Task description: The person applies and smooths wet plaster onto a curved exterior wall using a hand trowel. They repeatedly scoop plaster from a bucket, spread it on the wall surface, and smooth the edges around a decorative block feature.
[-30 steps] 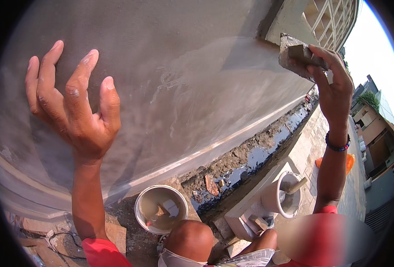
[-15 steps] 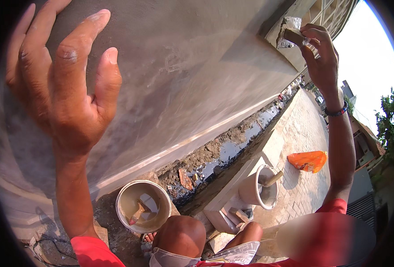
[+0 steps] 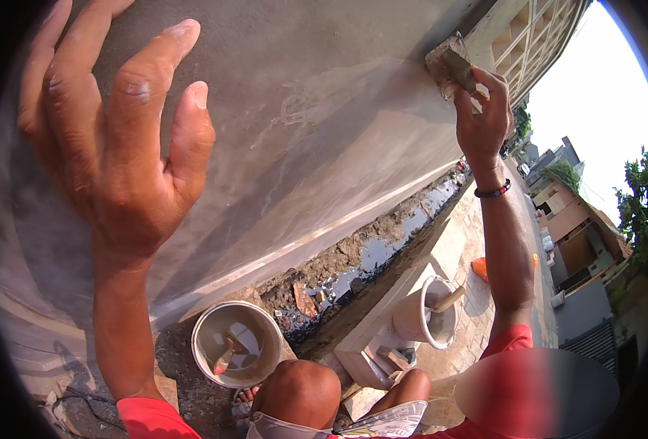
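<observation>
My left hand is raised in front of the grey plastered wall, fingers spread and curved, holding nothing; I cannot tell whether it touches the surface. At the upper right, my right hand grips a small plastering float by its block-like grip. The float's mortar-smeared plate lies against the wall's far upper part, beside a lattice edge. Below, by my knees, a round bucket holds murky water and a brush leaning inside. A second pale bucket to the right has a handled tool in it.
A ditch of dark water and rubble runs along the wall's foot. Beyond it stretches a concrete kerb with a block-shaped tool on it. An orange bag lies on the paving, partly behind my right arm. Houses stand farther right.
My right hand has moved left with the float, bringing its plate onto the wall. My left hand has shifted slightly right, still spread. The right forearm now covers most of the orange bag.
</observation>
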